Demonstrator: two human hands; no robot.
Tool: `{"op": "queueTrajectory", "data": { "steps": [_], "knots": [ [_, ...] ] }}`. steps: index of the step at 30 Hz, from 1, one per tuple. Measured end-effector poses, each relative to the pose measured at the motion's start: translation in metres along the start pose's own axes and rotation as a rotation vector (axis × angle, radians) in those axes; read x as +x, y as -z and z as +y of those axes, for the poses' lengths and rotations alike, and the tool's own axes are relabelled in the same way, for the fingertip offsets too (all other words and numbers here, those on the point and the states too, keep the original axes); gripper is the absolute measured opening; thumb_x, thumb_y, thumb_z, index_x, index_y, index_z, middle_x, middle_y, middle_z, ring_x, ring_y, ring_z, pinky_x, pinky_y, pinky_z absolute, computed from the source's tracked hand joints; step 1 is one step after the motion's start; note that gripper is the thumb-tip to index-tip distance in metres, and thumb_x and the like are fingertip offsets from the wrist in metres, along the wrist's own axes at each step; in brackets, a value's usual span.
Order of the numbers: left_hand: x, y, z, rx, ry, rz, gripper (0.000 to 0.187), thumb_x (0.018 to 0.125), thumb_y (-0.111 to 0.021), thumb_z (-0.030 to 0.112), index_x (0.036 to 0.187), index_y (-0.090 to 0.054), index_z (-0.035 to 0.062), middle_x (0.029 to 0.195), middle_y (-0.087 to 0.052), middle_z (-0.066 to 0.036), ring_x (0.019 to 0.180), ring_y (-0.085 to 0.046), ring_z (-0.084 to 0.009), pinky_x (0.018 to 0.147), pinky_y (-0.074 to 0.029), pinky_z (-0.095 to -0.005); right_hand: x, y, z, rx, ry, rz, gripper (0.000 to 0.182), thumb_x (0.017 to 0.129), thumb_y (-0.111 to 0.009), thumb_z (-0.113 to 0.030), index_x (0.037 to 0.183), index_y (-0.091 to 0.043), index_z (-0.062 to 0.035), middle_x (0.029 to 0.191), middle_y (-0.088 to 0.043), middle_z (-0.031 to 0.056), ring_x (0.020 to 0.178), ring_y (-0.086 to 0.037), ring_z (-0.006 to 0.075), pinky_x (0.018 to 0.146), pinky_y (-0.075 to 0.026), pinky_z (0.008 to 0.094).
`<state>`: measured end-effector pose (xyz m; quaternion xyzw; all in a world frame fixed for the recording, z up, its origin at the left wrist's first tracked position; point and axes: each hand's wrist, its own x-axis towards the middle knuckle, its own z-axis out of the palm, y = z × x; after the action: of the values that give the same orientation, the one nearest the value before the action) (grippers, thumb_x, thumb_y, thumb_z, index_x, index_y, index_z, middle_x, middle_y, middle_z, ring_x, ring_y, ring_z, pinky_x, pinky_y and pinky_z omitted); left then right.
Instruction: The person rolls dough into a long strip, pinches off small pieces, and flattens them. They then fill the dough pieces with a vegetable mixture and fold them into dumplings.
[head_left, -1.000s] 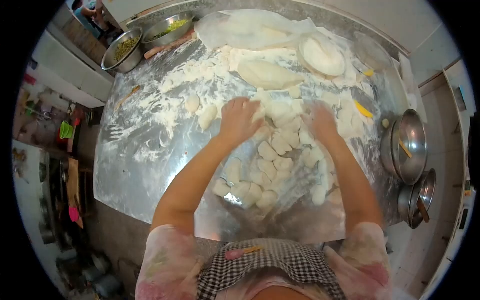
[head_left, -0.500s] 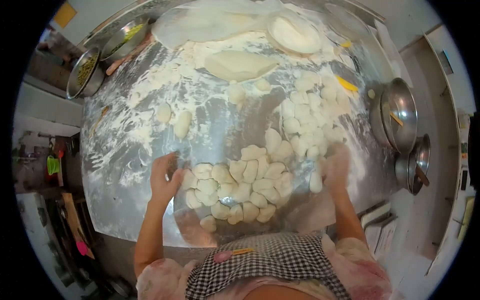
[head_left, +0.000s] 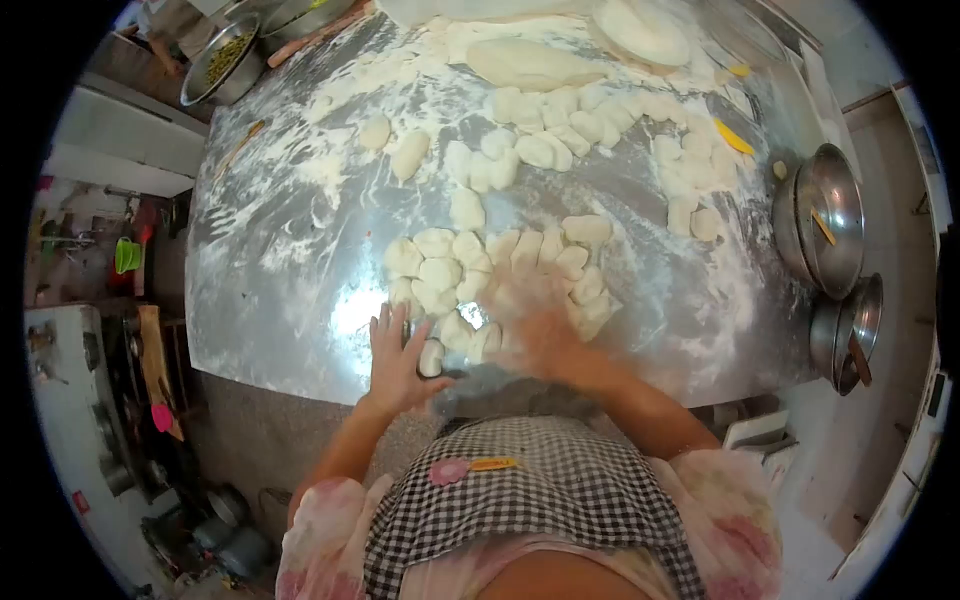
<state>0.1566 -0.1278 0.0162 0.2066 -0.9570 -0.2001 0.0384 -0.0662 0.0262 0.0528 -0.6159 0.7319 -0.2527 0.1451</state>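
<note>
Many small pale dough pieces [head_left: 437, 272] lie clustered on the metal table [head_left: 300, 290], close to its near edge. At this cluster's near left corner, my left hand [head_left: 398, 358] is open with fingers spread, beside a small dough piece [head_left: 431, 358]. My right hand [head_left: 540, 325] reaches over the middle of the cluster. Motion smears its fingers, and it hides some pieces beneath it. Farther away, more dough pieces [head_left: 544, 151] form a loose band below a large flat slab of dough [head_left: 535, 65].
Two loose dough pieces [head_left: 410, 154] lie to the left. Yellow scraper [head_left: 733, 137] on the right, with metal bowls [head_left: 832, 220] beyond the table edge. A bowl of green filling [head_left: 228, 62] and a rolling pin [head_left: 310, 38] are at the far left. Another person [head_left: 180, 30] stands there.
The view has shifted. My right hand has moved left from the table's right side onto the near cluster. Dough pieces from the right group now spread leftward in a band below the slab.
</note>
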Motion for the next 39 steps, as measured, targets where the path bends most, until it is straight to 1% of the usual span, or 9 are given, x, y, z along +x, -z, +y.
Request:
{"op": "queueTrajectory", "data": {
  "steps": [4,8,10,14,18,22,26,33,39],
  "knots": [
    [0.051,-0.02,0.034,-0.048,-0.005,0.087,0.101,0.055,-0.081,0.048,0.136,-0.037,0.007,0.144,-0.016,-0.03,0.133,-0.011,-0.0514,0.105,-0.015,-0.0608,-0.036,0.012,0.019,-0.101,-0.1,-0.319,0.054,0.08,-0.058,-0.023,0.132,-0.046,-0.0168,0.143,-0.031,0.0131,0.134,-0.024,0.0363,0.106,-0.012,0.061],
    [0.084,-0.045,0.112,-0.12,-0.347,-0.057,0.071,0.08,-0.061,0.045,0.139,-0.035,0.0149,0.148,-0.022,-0.014,0.137,-0.015,-0.0366,0.105,-0.008,-0.065,-0.085,0.039,0.099,-0.627,-0.471,-0.131,0.057,0.077,-0.053,-0.013,0.134,-0.045,-0.0148,0.147,-0.025,0.0146,0.137,-0.019,0.0356,0.106,-0.009,0.0603],
    [0.07,-0.05,0.121,-0.092,-0.489,-0.161,0.07,0.08,-0.06,0.046,0.138,-0.035,0.0168,0.148,-0.023,-0.011,0.138,-0.015,-0.0351,0.107,-0.008,-0.0631,-0.114,0.061,0.117,-0.482,-0.516,0.197,0.056,0.076,-0.053,-0.011,0.132,-0.047,-0.0109,0.145,-0.028,0.0162,0.136,-0.021,0.0363,0.106,-0.009,0.0599],
    [0.012,-0.057,0.081,-0.098,-0.768,-0.417,0.071,0.081,-0.059,0.048,0.14,-0.033,0.0184,0.149,-0.023,-0.009,0.138,-0.014,-0.0342,0.109,-0.009,-0.0583,-0.139,0.027,0.066,-0.329,-0.438,0.139,0.051,0.074,-0.057,-0.013,0.125,-0.051,-0.007,0.137,-0.038,0.0191,0.131,-0.029,0.039,0.105,-0.017,0.0588],
    [0.026,-0.008,-0.012,0.113,-0.439,-0.287,0.063,0.085,-0.055,0.045,0.137,-0.038,0.0148,0.147,-0.024,-0.02,0.137,-0.018,-0.0366,0.112,-0.007,-0.0526,-0.131,0.002,0.001,-0.229,0.034,-0.187,0.05,0.074,-0.064,-0.014,0.12,-0.05,-0.002,0.13,-0.043,0.021,0.124,-0.035,0.0418,0.103,-0.027,0.0522],
    [0.058,0.029,-0.043,0.072,0.009,0.296,0.055,0.077,-0.065,0.029,0.125,-0.049,0.0087,0.125,-0.047,-0.022,0.116,-0.042,-0.0385,0.097,-0.032,-0.0481,-0.137,0.005,0.017,-0.253,-0.216,-0.013,0.044,0.072,-0.061,-0.009,0.115,-0.053,-0.0018,0.126,-0.044,0.0208,0.12,-0.037,0.0432,0.101,-0.029,0.053],
    [0.101,0.018,-0.027,0.122,-0.072,0.418,0.051,0.076,-0.065,0.025,0.123,-0.051,0.0094,0.122,-0.049,-0.022,0.109,-0.046,-0.0371,0.094,-0.035,-0.0465,-0.152,0.014,0.03,-0.23,-0.202,0.186,0.038,0.072,-0.056,-0.003,0.109,-0.056,-0.004,0.12,-0.048,0.0195,0.117,-0.04,0.0424,0.1,-0.031,0.0526],
    [0.051,0.006,-0.004,0.008,-0.112,0.046,0.046,0.077,-0.067,0.025,0.12,-0.056,0.0119,0.116,-0.054,-0.015,0.102,-0.049,-0.0352,0.089,-0.039,-0.0467,-0.179,0.013,0.049,-0.237,-0.345,0.309,0.033,0.074,-0.053,-0.001,0.107,-0.058,-0.0028,0.118,-0.05,0.02,0.115,-0.044,0.0397,0.099,-0.035,0.0457],
    [0.065,-0.046,-0.004,0.009,-0.331,0.238,0.032,0.081,-0.063,0.021,0.109,-0.061,0.0059,0.117,-0.056,-0.013,0.116,-0.047,-0.0335,0.103,-0.033,-0.0454,-0.184,0.017,0.071,-0.277,-0.354,0.401,0.028,0.076,-0.053,-0.002,0.103,-0.06,-0.0025,0.119,-0.051,0.0199,0.114,-0.045,0.0401,0.098,-0.036,0.0455]
  ]
}}
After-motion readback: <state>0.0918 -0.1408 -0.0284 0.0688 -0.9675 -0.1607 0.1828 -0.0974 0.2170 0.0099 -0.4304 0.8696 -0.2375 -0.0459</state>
